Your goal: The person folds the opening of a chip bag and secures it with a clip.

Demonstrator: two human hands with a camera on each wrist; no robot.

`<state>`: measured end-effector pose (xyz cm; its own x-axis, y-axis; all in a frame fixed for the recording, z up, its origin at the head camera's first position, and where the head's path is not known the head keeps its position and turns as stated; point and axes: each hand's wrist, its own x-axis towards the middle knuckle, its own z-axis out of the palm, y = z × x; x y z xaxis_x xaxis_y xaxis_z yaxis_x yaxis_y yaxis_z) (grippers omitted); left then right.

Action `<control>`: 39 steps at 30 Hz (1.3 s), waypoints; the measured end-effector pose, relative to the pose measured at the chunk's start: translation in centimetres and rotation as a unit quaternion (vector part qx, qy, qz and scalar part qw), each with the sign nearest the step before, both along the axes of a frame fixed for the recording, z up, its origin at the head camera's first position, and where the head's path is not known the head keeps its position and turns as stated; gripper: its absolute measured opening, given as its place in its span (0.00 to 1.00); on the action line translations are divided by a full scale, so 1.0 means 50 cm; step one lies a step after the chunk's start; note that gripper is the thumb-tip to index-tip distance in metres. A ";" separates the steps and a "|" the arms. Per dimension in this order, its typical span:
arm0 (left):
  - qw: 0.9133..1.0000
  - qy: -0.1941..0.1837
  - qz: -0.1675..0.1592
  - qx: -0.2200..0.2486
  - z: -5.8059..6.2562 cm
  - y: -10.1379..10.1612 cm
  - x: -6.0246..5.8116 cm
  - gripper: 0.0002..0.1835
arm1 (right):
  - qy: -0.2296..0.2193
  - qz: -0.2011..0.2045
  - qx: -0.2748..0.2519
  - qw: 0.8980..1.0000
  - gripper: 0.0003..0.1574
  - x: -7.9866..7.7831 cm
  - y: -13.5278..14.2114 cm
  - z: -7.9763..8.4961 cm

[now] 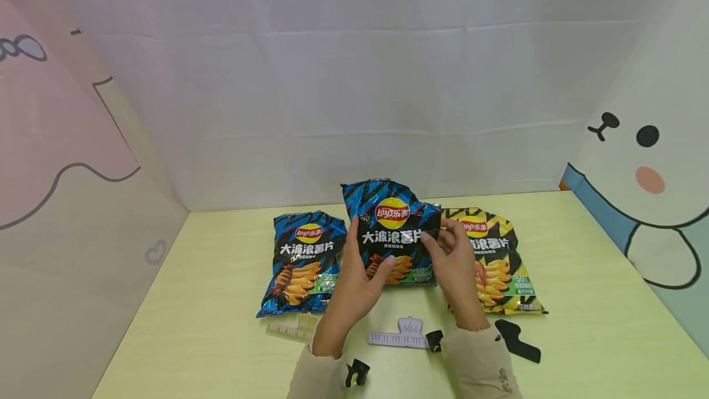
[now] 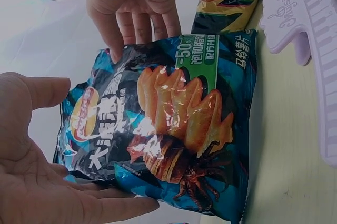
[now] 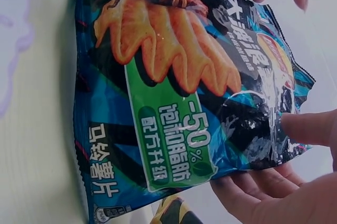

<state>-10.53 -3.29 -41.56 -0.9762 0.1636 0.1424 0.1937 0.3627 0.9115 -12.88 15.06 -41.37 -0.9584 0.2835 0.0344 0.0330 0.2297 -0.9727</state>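
A blue and black bag of potato chips [image 1: 394, 240] stands upright between the two hands, its printed front towards me and its top edge slanting down to the right. My right hand [image 1: 458, 266] pinches its right side, thumb on the front and fingers behind, as the right wrist view also shows. Along the left side, the extended fingers of my left hand [image 1: 357, 282] touch the bag; its thumb stands off the front in the left wrist view. Another blue chip bag [image 1: 304, 260] lies to the left. A yellow chip bag [image 1: 498, 263] lies to the right, partly behind my right hand.
Nearer to me on the pale yellow table [image 1: 210, 325] lie a purple clip with a piano-key pattern [image 1: 401, 338], a yellowish clip [image 1: 290, 328] partly behind the left arm, and a black angled piece [image 1: 517, 342]. A white curtain [image 1: 332, 91] hangs behind the table.
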 end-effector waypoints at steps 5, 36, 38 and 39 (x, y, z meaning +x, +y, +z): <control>1.000 0.005 0.002 0.003 0.000 0.000 0.000 0.51 | 0.011 0.005 0.018 1.000 0.25 -0.003 0.005 -0.009; 0.998 0.038 0.043 0.003 0.004 -0.033 -0.016 0.50 | 0.105 -0.041 -0.053 0.992 0.14 0.004 0.003 -0.001; 0.998 0.032 0.054 0.003 0.004 -0.040 -0.018 0.50 | 0.109 -0.042 -0.050 0.992 0.14 0.004 0.001 -0.001; 0.998 0.032 0.059 0.004 0.004 -0.044 -0.020 0.50 | 0.110 -0.043 -0.050 0.992 0.13 0.004 0.000 0.000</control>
<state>-11.51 -5.48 -41.37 -0.9775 0.0474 0.2055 0.2080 0.3790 0.9017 -12.68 15.08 -41.38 -0.9029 0.3761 0.2079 -0.1677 0.1370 -0.9763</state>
